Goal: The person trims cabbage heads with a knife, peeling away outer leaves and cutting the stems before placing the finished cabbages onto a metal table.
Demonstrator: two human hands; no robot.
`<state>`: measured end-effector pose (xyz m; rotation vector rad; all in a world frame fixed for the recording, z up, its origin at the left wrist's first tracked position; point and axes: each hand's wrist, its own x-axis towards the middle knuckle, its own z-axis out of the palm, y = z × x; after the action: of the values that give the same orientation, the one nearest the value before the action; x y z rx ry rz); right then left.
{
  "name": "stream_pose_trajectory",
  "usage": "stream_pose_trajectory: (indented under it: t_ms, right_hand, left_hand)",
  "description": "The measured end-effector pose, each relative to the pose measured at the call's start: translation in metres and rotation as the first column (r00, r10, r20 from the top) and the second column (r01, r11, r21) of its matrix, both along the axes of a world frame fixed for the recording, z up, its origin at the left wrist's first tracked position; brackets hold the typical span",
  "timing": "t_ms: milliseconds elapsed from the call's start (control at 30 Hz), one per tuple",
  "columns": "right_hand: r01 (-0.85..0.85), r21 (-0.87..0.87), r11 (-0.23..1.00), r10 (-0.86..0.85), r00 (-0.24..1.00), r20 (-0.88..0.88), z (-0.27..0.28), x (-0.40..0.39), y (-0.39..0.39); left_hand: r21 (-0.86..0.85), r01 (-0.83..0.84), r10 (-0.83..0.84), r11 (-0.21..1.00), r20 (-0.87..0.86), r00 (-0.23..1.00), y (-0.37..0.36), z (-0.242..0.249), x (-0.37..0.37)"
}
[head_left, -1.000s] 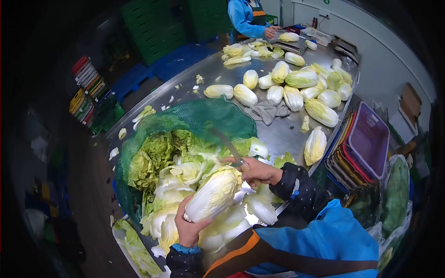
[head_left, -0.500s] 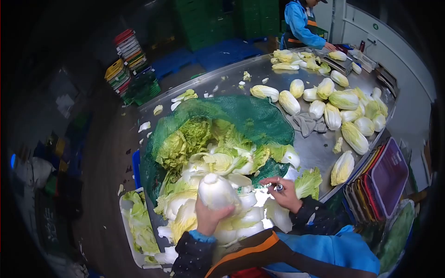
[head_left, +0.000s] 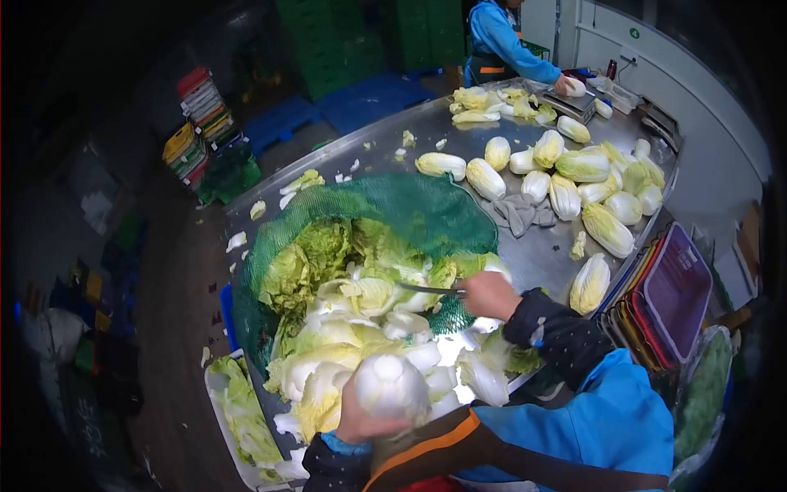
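My left hand (head_left: 361,416) is wrapped round a napa cabbage (head_left: 393,387) close to my apron, its white base facing up. In my right hand (head_left: 489,296) is a knife (head_left: 432,289), gripped by its handle, the thin dark blade pointing left above the loose leaves. Below both hands lies a heap of trimmed cabbage leaves (head_left: 328,365). Behind it a green mesh bag (head_left: 410,205) lies open around more leafy cabbage (head_left: 299,266). The knife does not touch the held cabbage.
Several trimmed cabbages (head_left: 583,166) lie on the metal table (head_left: 525,246), beside a grey cloth (head_left: 520,215). Stacked crates (head_left: 677,283) stand at right, a white bin of leaves (head_left: 246,418) at left. A co-worker (head_left: 512,45) reaches to a scale (head_left: 570,105) at the far end.
My right hand has moved up, and the knife blade now shows pointing left. The held cabbage has come lower, nearer my body. The co-worker's hand now rests on a cabbage at the scale.
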<state>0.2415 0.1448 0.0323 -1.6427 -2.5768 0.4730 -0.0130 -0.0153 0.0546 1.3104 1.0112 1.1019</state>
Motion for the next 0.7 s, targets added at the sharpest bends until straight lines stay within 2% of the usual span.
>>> stream_pose_trajectory:
  t_ms: [33, 67, 100, 133, 167, 200, 233, 267, 300, 333, 367, 400, 433, 467, 500, 533, 567, 600, 633, 667, 700]
  right_hand:
    - [0.004, 0.017, 1.0, -0.004, 1.0, 0.0, 0.002, 0.005, 0.0]
    - [-0.08, -0.202, 0.976, 0.013, 0.949, -0.314, 0.001, 0.011, -0.007]
    - [-0.212, -0.392, 0.895, -0.066, 0.807, -0.587, -0.007, 0.019, -0.023]
    - [-0.43, -0.56, 0.708, -0.373, 0.446, -0.814, -0.03, 0.011, -0.035]
    - [-0.664, -0.485, 0.57, -0.531, 0.153, -0.834, -0.023, 0.01, -0.053]
    - [-0.674, -0.454, 0.583, -0.561, 0.07, -0.825, -0.009, 0.005, -0.069]
    - [-0.442, -0.287, 0.85, -0.258, 0.125, -0.958, -0.029, -0.009, -0.073]
    - [-0.369, -0.453, 0.812, -0.466, 0.057, -0.883, -0.04, -0.008, -0.081]
    - [-0.322, -0.456, 0.83, -0.471, 0.037, -0.882, -0.049, 0.0, -0.083]
    - [-0.45, -0.527, 0.721, -0.668, -0.246, -0.703, -0.058, 0.01, -0.078]
    - [-0.604, -0.511, 0.612, -0.791, -0.453, -0.411, -0.064, 0.023, -0.068]
    - [-0.537, -0.48, 0.693, -0.721, -0.51, -0.47, -0.067, 0.043, -0.052]
    - [-0.599, -0.51, 0.617, -0.786, -0.499, -0.364, -0.085, 0.072, -0.023]
    - [-0.508, -0.393, 0.767, -0.64, -0.565, -0.52, -0.07, 0.094, 0.001]
    - [-0.436, -0.428, 0.792, -0.61, -0.604, -0.514, -0.06, 0.12, 0.03]
    - [-0.365, -0.463, 0.808, -0.579, -0.64, -0.506, -0.055, 0.148, 0.06]
    - [-0.343, -0.456, 0.822, -0.563, -0.617, -0.55, -0.057, 0.179, 0.094]
    - [-0.231, -0.49, 0.841, -0.519, -0.601, -0.607, -0.065, 0.206, 0.125]
    - [-0.039, -0.565, 0.824, -0.474, -0.592, -0.651, -0.052, 0.217, 0.14]
    - [0.069, -0.598, 0.799, -0.437, -0.617, -0.654, -0.051, 0.231, 0.16]
    - [0.101, -0.537, 0.838, -0.395, -0.565, -0.724, -0.055, 0.251, 0.182]
  left_hand:
    - [-0.013, 0.133, -0.129, 0.991, 0.143, 0.981, 0.001, 0.01, -0.002]
    - [0.004, 0.13, -0.129, 0.992, 0.154, 0.98, 0.006, 0.015, 0.0]
    - [-0.14, 0.043, -0.007, 0.989, 0.248, 0.969, 0.009, 0.019, 0.006]
    - [-0.293, 0.001, 0.096, 0.956, 0.318, 0.943, 0.018, 0.021, 0.015]
    - [-0.434, -0.007, 0.185, 0.901, 0.369, 0.911, 0.031, 0.022, 0.03]
    - [-0.403, 0.042, 0.155, 0.914, 0.445, 0.882, 0.043, 0.02, 0.048]
    - [-0.399, 0.103, 0.101, 0.911, 0.459, 0.882, 0.051, 0.016, 0.065]
    - [-0.29, 0.007, 0.064, 0.957, 0.233, 0.97, 0.055, 0.009, 0.081]
    - [-0.144, -0.062, 0.061, 0.988, -0.009, 0.998, 0.057, 0.003, 0.093]
    - [-0.139, -0.018, 0.018, 0.99, -0.001, 1.0, 0.059, -0.004, 0.098]
    - [-0.23, 0.052, -0.035, 0.972, 0.075, 0.997, 0.06, -0.014, 0.097]
    - [-0.315, 0.117, -0.072, 0.942, 0.149, 0.986, 0.06, -0.023, 0.094]
    - [-0.386, 0.211, -0.176, 0.898, 0.123, 0.977, 0.062, -0.027, 0.088]
    - [-0.451, 0.286, -0.271, 0.846, 0.099, 0.958, 0.063, -0.033, 0.077]
    - [-0.547, 0.371, -0.301, 0.75, 0.217, 0.929, 0.068, -0.096, 0.056]
    - [-0.484, 0.127, -0.091, 0.866, 0.098, 0.991, 0.059, -0.089, 0.056]
    - [-0.506, 0.119, -0.068, 0.854, 0.118, 0.991, 0.057, -0.087, 0.053]
    - [-0.529, 0.109, -0.042, 0.841, 0.137, 0.99, 0.055, -0.087, 0.048]
    - [-0.511, 0.081, -0.025, 0.856, 0.116, 0.993, 0.053, -0.089, 0.042]
    - [-0.493, 0.052, -0.005, 0.869, 0.096, 0.995, 0.05, -0.093, 0.035]
    - [-0.481, -0.003, 0.057, 0.877, 0.097, 0.994, 0.046, -0.095, 0.029]
